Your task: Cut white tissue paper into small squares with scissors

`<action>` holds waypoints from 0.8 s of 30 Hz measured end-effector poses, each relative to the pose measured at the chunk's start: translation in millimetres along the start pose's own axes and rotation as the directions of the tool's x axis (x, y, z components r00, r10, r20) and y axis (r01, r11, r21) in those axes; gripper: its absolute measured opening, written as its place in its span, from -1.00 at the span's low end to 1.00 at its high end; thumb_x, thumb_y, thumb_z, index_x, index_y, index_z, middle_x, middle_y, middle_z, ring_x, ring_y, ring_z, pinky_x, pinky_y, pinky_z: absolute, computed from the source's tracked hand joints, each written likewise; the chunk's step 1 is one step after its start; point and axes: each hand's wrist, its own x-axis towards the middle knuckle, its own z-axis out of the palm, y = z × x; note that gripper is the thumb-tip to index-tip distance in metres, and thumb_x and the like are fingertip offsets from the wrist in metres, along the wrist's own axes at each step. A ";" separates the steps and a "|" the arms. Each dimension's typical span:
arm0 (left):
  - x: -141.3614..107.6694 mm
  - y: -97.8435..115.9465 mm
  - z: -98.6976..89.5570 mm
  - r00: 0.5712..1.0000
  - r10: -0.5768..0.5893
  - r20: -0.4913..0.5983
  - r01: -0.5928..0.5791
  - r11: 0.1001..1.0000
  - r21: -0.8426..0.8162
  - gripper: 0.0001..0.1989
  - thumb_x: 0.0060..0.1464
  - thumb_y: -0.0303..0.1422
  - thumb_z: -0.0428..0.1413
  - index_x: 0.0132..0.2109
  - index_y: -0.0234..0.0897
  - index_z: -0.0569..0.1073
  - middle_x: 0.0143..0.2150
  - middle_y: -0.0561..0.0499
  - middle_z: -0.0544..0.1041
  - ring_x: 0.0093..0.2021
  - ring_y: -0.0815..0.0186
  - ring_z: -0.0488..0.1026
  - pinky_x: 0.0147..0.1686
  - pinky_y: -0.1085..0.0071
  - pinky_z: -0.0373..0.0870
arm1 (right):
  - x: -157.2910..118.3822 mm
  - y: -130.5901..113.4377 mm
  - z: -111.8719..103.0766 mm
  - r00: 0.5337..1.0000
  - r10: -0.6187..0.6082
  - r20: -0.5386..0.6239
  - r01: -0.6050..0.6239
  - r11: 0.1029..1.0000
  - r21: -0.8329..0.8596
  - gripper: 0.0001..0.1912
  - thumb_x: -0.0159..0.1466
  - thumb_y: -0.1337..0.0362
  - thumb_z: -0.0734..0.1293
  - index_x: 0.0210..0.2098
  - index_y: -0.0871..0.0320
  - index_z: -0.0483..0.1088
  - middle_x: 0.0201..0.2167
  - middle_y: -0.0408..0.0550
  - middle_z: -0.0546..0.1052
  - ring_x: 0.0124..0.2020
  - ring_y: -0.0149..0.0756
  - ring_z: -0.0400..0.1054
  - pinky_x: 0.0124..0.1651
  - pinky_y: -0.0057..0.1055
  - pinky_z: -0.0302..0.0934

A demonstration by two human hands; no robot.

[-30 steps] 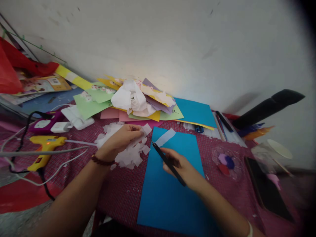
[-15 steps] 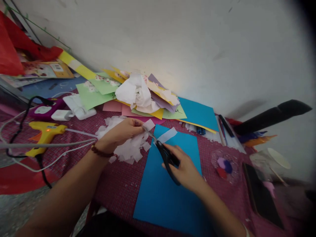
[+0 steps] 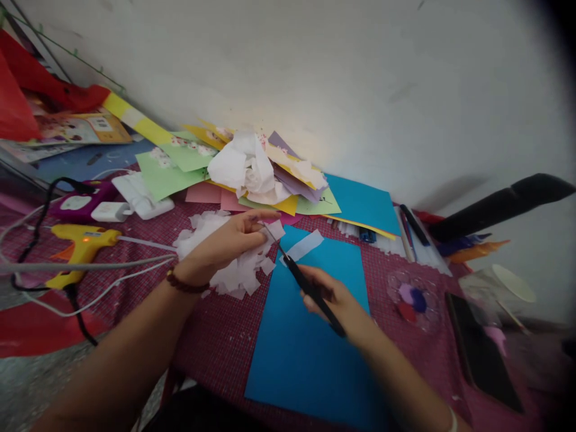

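My left hand (image 3: 238, 237) pinches a small piece of white tissue paper (image 3: 275, 229) above a heap of cut white paper pieces (image 3: 240, 273). Black-handled scissors (image 3: 310, 293) are in my right hand (image 3: 330, 300), their blades pointing up and left and meeting the paper at my left fingertips. The handles look pressed together. Under my right hand lies a blue sheet of card (image 3: 306, 360), and a loose white paper strip (image 3: 303, 245) rests across its top edge.
A yellow glue gun (image 3: 83, 249) with cables lies at left, beside a purple power strip (image 3: 83, 201). Coloured cards (image 3: 175, 171) and crumpled white paper (image 3: 245, 165) are piled by the wall. At right are a clear palette (image 3: 414, 300) and a dark phone (image 3: 483, 354).
The scissors have gone from handles apart to handles together and turned more edge-on. My left hand has shifted slightly, still holding the paper. The view has moved a little.
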 end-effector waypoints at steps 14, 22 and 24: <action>4.2 -6.5 5.8 0.997 0.024 -0.073 -0.028 0.998 -0.052 -0.45 0.00 -0.53 0.11 0.18 -0.40 0.35 -0.61 0.24 0.12 -0.65 0.52 -0.02 -0.65 0.51 -0.16 | 0.8 2.0 0.0 1.000 0.017 0.023 -0.019 0.998 0.067 -0.38 0.15 0.02 0.45 0.14 0.09 0.33 -0.44 -0.20 0.29 -0.53 -0.45 0.18 -0.49 -0.43 0.12; 4.1 -5.9 5.4 0.997 -0.017 -0.081 0.017 1.000 0.005 -0.47 0.01 -0.53 0.08 0.17 -0.37 0.36 -0.62 0.25 0.13 -0.66 0.52 -0.05 -0.65 0.50 -0.19 | 1.3 3.2 0.6 0.999 0.021 0.031 -0.022 0.999 0.026 -0.40 0.17 0.05 0.43 0.14 0.10 0.32 -0.45 -0.23 0.24 -0.53 -0.47 0.11 -0.51 -0.46 0.06; 4.4 -6.0 5.4 0.996 -0.020 -0.084 0.022 1.000 0.014 -0.48 0.00 -0.52 0.08 0.17 -0.38 0.36 -0.63 0.25 0.12 -0.67 0.52 -0.04 -0.65 0.50 -0.18 | 0.9 3.4 1.1 0.999 0.023 0.028 -0.024 1.000 0.020 -0.40 0.18 0.05 0.42 0.15 0.11 0.31 -0.45 -0.23 0.24 -0.53 -0.47 0.11 -0.50 -0.45 0.06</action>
